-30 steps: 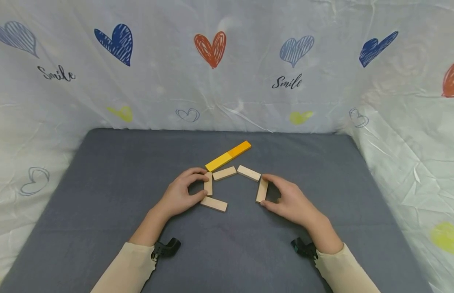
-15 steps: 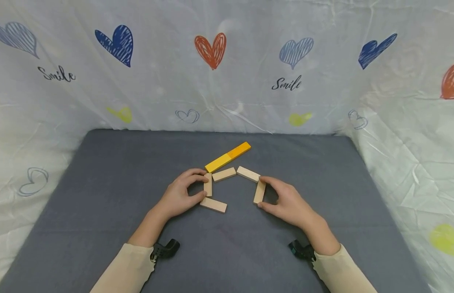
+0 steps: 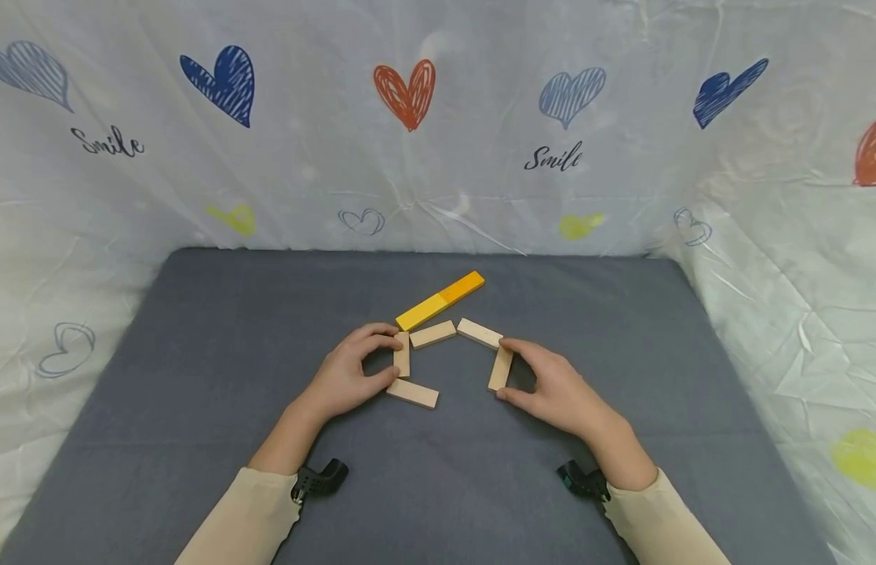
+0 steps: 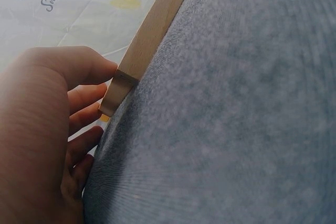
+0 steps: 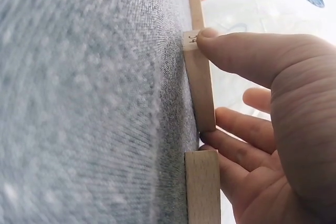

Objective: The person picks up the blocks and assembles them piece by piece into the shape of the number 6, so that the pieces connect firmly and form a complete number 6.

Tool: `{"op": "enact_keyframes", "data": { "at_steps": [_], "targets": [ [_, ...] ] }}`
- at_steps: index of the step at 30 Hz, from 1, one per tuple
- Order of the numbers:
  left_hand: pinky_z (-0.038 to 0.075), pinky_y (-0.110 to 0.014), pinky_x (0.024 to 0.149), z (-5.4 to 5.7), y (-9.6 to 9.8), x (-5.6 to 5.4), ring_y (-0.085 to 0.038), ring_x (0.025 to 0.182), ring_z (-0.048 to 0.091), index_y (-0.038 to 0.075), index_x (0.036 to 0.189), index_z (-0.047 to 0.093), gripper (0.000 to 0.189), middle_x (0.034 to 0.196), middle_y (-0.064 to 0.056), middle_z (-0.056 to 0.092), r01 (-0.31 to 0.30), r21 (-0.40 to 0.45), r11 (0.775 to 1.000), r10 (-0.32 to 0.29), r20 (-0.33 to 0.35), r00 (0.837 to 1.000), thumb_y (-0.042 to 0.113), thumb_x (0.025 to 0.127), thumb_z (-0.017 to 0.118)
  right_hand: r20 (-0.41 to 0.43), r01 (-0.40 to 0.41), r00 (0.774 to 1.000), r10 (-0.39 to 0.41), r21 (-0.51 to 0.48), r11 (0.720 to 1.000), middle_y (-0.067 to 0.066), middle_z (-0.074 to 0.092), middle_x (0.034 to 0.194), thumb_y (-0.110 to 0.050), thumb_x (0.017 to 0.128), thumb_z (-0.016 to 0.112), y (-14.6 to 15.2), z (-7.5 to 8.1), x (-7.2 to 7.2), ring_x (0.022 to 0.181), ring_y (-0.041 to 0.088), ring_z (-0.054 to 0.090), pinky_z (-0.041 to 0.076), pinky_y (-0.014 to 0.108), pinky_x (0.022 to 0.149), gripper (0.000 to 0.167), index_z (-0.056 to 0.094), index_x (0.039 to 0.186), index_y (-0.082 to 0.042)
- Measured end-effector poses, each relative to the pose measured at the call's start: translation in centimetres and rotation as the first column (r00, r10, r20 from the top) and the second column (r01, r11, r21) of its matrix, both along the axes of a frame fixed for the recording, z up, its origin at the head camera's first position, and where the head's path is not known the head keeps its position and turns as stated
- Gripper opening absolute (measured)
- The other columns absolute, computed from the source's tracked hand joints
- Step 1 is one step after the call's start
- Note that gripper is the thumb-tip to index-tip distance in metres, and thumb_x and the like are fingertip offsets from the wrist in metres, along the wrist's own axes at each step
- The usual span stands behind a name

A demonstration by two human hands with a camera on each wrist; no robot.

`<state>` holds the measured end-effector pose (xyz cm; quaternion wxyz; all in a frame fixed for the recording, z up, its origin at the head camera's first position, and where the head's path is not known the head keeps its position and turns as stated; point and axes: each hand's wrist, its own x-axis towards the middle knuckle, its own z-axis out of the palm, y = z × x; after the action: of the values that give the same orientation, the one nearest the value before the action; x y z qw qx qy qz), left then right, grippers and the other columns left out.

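Observation:
My left hand (image 3: 346,375) holds a plain wooden block (image 3: 402,355) by its two ends, thumb near and fingers far. Another plain block (image 3: 413,394) lies slantwise at the thumb; in the left wrist view this block (image 4: 149,35) runs away from the thumb tip. My right hand (image 3: 561,392) pinches a slanted wooden block (image 3: 501,369) lengthwise between thumb and fingertips. In the right wrist view, the thumb presses on the end of that block (image 5: 200,90), which bears small dark marks. Two more plain blocks, one left (image 3: 433,334) and one right (image 3: 479,333), form a shallow peak between the hands.
A yellow block (image 3: 420,312) and an orange block (image 3: 462,288) lie end to end behind the plain ones, the yellow end close to my left fingers. Grey cloth (image 3: 438,486) covers the table. A white curtain (image 3: 480,102) printed with hearts hangs behind it.
My right hand has shifted the slanted block slightly left, under the end of the right peak block, and holds it there. The left hand and the other blocks stay in place.

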<state>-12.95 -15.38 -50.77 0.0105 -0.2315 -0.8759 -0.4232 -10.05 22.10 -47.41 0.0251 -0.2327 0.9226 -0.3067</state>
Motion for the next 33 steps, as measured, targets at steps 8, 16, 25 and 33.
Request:
{"op": "enact_keyframes", "data": {
  "at_steps": [8, 16, 25, 33],
  "targets": [
    [0.043, -0.058, 0.120, 0.0, 0.1, 0.0, -0.028, 0.147, 0.052, 0.019, 0.131, 0.076, 0.034, 0.153, 0.002, 0.059, 0.005, 0.001, 1.000, -0.005, -0.001, 1.000, 0.022, 0.099, 0.084, -0.012, -0.002, 1.000, 0.002, -0.005, 1.000, 0.011, 0.061, 0.153, -0.027, 0.090, 0.094, 0.2, 0.2, 0.2, 0.139, 0.032, 0.061, 0.052, 0.055, 0.113, 0.081, 0.054, 0.157, -0.006],
    [0.043, -0.057, 0.120, 0.1, 0.1, 0.0, -0.028, 0.147, 0.052, 0.019, 0.131, 0.075, 0.034, 0.153, 0.001, 0.059, 0.000, -0.003, 1.000, 0.000, -0.003, 1.000, 0.021, 0.098, 0.084, 0.002, 0.021, 1.000, -0.021, -0.011, 1.000, 0.005, 0.057, 0.158, -0.031, 0.093, 0.091, 1.3, 0.6, 0.7, 0.143, 0.031, 0.057, 0.049, 0.058, 0.114, 0.080, 0.052, 0.161, -0.013],
    [0.044, -0.058, 0.119, 0.2, 0.1, 0.0, -0.029, 0.148, 0.051, 0.018, 0.132, 0.075, 0.034, 0.154, 0.001, 0.059, 0.002, -0.010, 1.000, -0.002, 0.001, 1.000, 0.021, 0.098, 0.084, -0.019, 0.092, 0.996, -0.091, 0.035, 0.995, 0.015, 0.056, 0.159, -0.029, 0.095, 0.089, 3.0, 0.5, 2.1, 0.146, 0.038, 0.054, 0.047, 0.061, 0.116, 0.079, 0.051, 0.160, -0.006],
    [0.044, -0.058, 0.119, 0.1, 0.1, 0.0, -0.028, 0.148, 0.051, 0.020, 0.131, 0.075, 0.034, 0.153, 0.002, 0.059, -0.003, -0.011, 1.000, 0.003, 0.006, 1.000, 0.022, 0.098, 0.084, -0.055, 0.101, 0.993, -0.100, 0.021, 0.995, 0.012, 0.063, 0.150, -0.022, 0.092, 0.092, 4.1, 0.2, 2.8, 0.139, 0.036, 0.060, 0.049, 0.060, 0.112, 0.078, 0.053, 0.158, -0.005]
  ]
}}
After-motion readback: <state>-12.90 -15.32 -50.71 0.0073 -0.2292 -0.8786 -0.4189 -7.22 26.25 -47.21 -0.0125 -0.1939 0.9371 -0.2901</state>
